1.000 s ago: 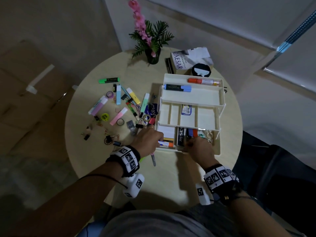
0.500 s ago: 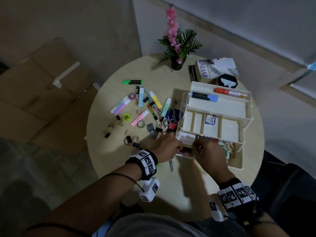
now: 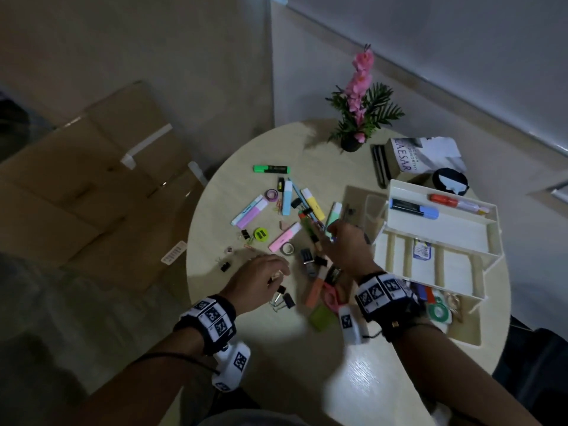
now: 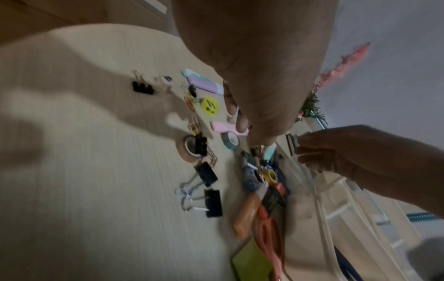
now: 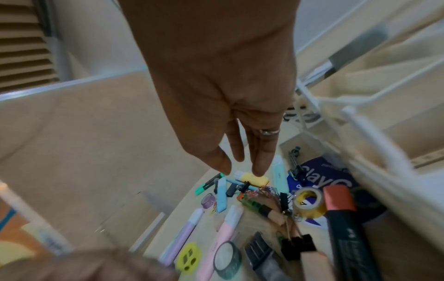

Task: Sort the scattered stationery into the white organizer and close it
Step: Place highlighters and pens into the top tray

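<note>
The white organizer stands open on the right of the round table, its tiers fanned out. A blue marker and a red marker lie in its top tray. Left of it lies a scatter of highlighters, tape rolls and clips. My right hand hovers over this pile with straight fingers, just above a yellow highlighter and holding nothing. My left hand hangs with relaxed fingers above black binder clips, also holding nothing. An orange marker and scissors lie under my right wrist.
A potted pink flower, a book and a black round object sit at the table's far side. A green sticky pad lies near the front. Cardboard boxes stand on the floor to the left.
Both hands have left the organizer's lowest tier and moved left over the scattered pile. The head view has swung left with them.
</note>
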